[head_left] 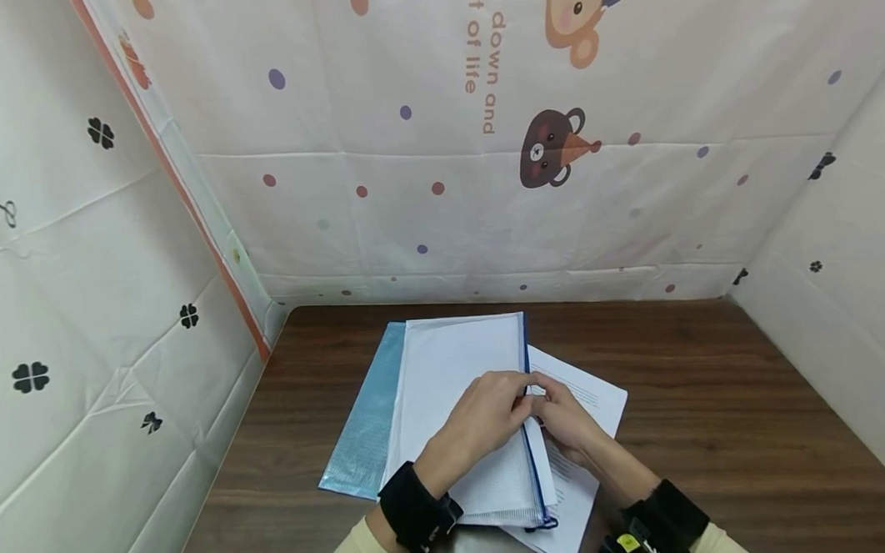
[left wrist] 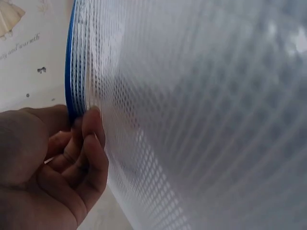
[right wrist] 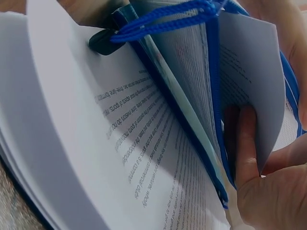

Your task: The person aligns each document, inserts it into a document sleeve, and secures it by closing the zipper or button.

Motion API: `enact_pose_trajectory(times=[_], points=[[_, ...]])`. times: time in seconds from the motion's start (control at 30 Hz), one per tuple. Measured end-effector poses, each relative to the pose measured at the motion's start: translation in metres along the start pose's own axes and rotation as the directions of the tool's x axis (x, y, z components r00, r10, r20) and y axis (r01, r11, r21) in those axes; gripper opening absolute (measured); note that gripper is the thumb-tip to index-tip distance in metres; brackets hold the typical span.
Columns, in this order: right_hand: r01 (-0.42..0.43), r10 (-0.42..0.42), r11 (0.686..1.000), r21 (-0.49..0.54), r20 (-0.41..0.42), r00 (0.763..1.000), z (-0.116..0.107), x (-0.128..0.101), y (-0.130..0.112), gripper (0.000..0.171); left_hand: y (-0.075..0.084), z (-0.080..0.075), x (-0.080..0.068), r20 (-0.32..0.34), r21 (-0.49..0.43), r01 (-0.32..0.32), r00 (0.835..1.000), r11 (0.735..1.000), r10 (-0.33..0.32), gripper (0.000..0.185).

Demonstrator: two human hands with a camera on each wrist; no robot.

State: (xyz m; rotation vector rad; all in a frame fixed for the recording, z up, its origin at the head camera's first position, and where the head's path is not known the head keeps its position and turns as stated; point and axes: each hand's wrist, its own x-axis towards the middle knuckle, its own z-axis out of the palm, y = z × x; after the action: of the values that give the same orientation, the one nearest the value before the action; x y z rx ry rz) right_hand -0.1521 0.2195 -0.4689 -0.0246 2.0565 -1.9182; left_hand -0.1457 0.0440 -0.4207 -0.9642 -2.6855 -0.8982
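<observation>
Here, printed sheeting backs a brown wood-grain table.

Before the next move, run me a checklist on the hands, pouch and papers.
1. Left hand gripping the mesh pouch by its edge: ok.
2. Right hand touching the paper at the pouch: ok.
3. Blue zip edges parted near the hands: ok.
4. Blue pull cord clear of the fingers: ok.
5. Pouch clear of the printed sheets: not ok, it overlaps them.
6. Paper unsnagged deeper inside: cannot tell, hidden.
</observation>
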Motion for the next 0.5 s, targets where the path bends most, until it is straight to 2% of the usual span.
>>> enact_pose_trajectory(times=[0.2,0.5], points=[[0.010,-0.010,1.000,0.000,-0.014,1.000,0.0000,0.0005,-0.0006,0.046,-0.0005,0.0002,0.0010,0.033,-0.019,-0.046,0.998,0.999,0.047,0.017],[0.014,-0.013,0.999,0.043,-0.010,1.000,0.0089,-0.0032,-0.0062,0.048,-0.0012,0.0019,0.0029,-0.010,-0.039,-0.093,0.996,0.995,0.092,0.021]])
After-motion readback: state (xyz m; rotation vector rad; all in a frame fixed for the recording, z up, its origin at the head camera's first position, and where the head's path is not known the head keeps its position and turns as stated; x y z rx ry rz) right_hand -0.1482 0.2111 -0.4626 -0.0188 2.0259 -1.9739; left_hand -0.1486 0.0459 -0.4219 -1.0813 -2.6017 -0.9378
